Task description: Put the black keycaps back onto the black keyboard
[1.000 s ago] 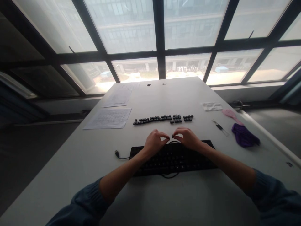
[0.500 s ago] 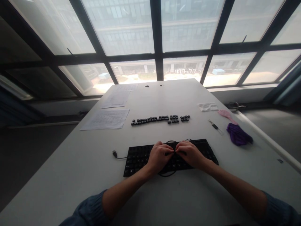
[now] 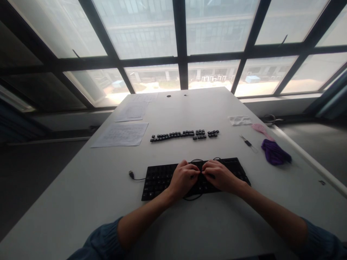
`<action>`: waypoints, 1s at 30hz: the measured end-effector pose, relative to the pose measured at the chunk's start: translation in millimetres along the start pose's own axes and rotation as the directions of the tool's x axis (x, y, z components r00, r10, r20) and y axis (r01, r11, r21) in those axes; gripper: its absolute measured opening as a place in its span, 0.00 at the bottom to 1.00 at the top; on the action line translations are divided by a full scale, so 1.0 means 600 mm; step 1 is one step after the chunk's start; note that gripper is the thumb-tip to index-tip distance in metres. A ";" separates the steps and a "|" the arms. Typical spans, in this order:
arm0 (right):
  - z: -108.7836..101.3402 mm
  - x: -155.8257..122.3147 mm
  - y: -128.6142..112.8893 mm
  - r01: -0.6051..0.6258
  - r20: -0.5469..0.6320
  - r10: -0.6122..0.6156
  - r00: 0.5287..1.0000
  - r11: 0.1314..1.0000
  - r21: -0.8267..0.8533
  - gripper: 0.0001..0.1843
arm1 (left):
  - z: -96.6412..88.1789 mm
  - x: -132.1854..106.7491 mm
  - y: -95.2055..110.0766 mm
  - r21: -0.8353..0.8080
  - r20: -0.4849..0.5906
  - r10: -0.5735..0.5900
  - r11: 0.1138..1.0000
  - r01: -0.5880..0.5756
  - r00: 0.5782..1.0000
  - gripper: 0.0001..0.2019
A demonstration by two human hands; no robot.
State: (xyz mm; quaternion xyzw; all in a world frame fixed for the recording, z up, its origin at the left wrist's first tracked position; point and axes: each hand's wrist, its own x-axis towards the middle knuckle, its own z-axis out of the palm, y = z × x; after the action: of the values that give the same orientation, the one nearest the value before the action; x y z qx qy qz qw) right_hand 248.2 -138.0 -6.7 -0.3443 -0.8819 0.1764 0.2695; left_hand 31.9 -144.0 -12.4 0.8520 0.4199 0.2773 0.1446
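A black keyboard lies flat on the white table before me, its cable passing under it and a USB plug resting off its left end. Both hands are over the keyboard's middle, fingertips nearly touching. My left hand is closed in a pinch, and my right hand pinches facing it. Whatever sits between the fingertips is too small and dark to name. Beyond the keyboard, several loose black keycaps are laid out in rows.
Printed sheets lie at the left. On the right are a wire-ended tool with a dark grip, a purple cloth, a pink brush and a white cloth. Windows stand behind the table.
The view has shifted slightly, so everything sits a little higher. Both hands keep their pinch at the same spot on the keyboard.
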 end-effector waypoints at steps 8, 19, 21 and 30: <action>-0.001 -0.001 -0.004 -0.006 0.017 0.006 1.000 1.000 -0.002 0.08 | -0.008 0.003 0.003 0.016 0.032 0.002 1.000 -0.003 0.999 0.08; -0.006 -0.005 -0.006 -0.027 0.039 0.028 0.999 0.999 -0.016 0.07 | -0.015 0.001 0.016 0.086 0.076 0.040 0.995 -0.047 0.996 0.08; -0.008 -0.005 -0.009 -0.042 0.039 0.044 0.998 0.998 -0.042 0.06 | -0.020 -0.002 0.019 0.123 0.081 0.050 0.991 -0.060 0.995 0.08; -0.012 -0.002 -0.018 -0.073 0.071 0.085 0.994 0.985 -0.154 0.06 | -0.016 -0.009 0.023 0.209 0.101 0.032 0.976 -0.053 0.994 0.08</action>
State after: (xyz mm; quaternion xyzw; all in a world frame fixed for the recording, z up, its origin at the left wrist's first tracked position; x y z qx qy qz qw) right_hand 247.5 -145.5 4.0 -0.3913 -0.8881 0.1327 0.2014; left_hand 32.1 -156.6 -0.1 0.8838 0.4211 0.1924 0.0675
